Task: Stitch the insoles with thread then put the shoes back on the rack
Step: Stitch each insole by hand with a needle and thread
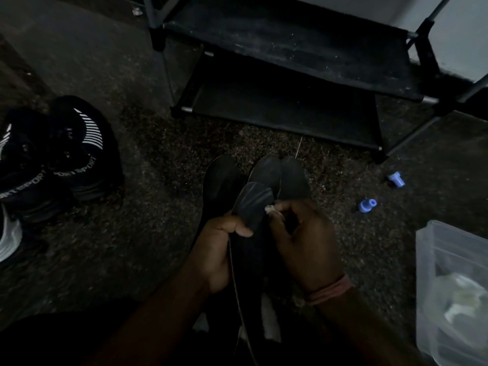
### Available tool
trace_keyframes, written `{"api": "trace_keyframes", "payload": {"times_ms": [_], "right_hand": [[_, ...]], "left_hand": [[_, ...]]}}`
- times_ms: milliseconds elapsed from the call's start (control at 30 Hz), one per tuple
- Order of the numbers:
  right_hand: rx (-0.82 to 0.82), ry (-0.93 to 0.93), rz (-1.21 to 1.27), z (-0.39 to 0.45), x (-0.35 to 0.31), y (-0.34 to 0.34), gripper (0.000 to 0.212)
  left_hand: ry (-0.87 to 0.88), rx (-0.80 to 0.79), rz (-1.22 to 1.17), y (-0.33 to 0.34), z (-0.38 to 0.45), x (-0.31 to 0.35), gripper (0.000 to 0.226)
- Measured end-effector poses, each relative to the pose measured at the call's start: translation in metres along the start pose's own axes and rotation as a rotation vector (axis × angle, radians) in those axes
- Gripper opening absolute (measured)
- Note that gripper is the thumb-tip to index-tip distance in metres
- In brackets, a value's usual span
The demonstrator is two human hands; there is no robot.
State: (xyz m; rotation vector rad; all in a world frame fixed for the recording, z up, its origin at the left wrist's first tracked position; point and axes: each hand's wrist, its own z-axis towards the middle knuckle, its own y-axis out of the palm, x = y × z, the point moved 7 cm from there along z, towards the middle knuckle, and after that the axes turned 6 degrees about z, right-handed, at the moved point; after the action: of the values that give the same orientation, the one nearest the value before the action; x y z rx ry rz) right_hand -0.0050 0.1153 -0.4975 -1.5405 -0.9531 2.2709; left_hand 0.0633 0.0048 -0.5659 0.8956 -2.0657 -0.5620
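Several dark insoles lie fanned out on the carpet in front of me. My left hand (220, 249) grips the nearest insole (252, 200) by its lower left edge. My right hand (306, 239) pinches something small and pale at that insole's right edge; a thin thread (239, 294) trails down between my hands. Two more insoles (280, 173) lie side by side behind it, and another (220, 178) lies to the left. A needle-like sliver (299, 147) shows beyond the insoles. A pair of black sport shoes (60, 157) stands at the left. The black shoe rack (290, 75) stands ahead.
Two small blue spools (367, 205) (396, 178) lie on the carpet to the right. A clear plastic container (454, 281) with pale contents sits at the right edge. A grey-white shoe (9, 239) shows at the far left. The scene is dim.
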Motion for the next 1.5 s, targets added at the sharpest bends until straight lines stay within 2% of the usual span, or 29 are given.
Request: {"api": "trace_keyframes", "payload": {"times_ms": [133,233,300,400,533,700,767,900,1100,1200,1267,1400,1500], "right_hand": [[-0.057,-0.003,0.034,-0.001,0.000,0.006,0.009],[-0.131,-0.074,0.023,-0.005,-0.009,0.015,0.010],[-0.174,-0.114,0.015,-0.011,-0.016,0.024,0.011],[-0.230,-0.122,0.048,-0.021,-0.028,0.038,0.011],[-0.181,-0.110,0.037,-0.018,-0.031,0.030,0.012],[0.001,0.019,-0.007,0.002,0.001,-0.009,0.016],[-0.026,0.014,-0.001,-0.003,-0.006,-0.002,0.016],[-0.207,-0.036,0.023,-0.015,-0.030,0.026,0.011],[-0.059,-0.079,-0.193,-0.005,-0.015,0.004,0.010],[-0.181,-0.033,0.009,-0.009,-0.023,0.020,0.014],[-0.245,0.041,0.112,-0.007,-0.016,0.023,0.015],[-0.118,0.037,-0.179,-0.001,0.005,0.004,0.010],[-0.107,0.058,-0.184,-0.001,0.011,0.003,0.014]], "left_hand": [[0.028,-0.042,-0.039,0.001,0.001,0.011,0.045],[-0.026,-0.111,-0.085,0.009,0.001,0.006,0.062],[-0.006,-0.089,-0.095,0.003,0.008,0.001,0.068],[0.029,-0.048,-0.117,-0.004,0.017,-0.004,0.062],[0.059,-0.039,-0.130,-0.004,0.016,-0.007,0.056],[0.027,-0.046,0.056,0.006,0.017,-0.032,0.068],[0.029,-0.001,0.073,0.000,0.018,-0.030,0.071],[0.016,0.043,0.016,-0.011,0.018,-0.026,0.073],[0.046,-0.034,0.173,0.001,0.015,-0.026,0.058],[0.037,0.059,0.173,-0.013,0.021,-0.023,0.074],[0.040,0.061,0.165,-0.019,0.024,-0.025,0.079],[-0.001,-0.015,0.273,-0.009,0.024,-0.035,0.077],[-0.013,0.013,0.282,-0.010,0.023,-0.038,0.075]]}}
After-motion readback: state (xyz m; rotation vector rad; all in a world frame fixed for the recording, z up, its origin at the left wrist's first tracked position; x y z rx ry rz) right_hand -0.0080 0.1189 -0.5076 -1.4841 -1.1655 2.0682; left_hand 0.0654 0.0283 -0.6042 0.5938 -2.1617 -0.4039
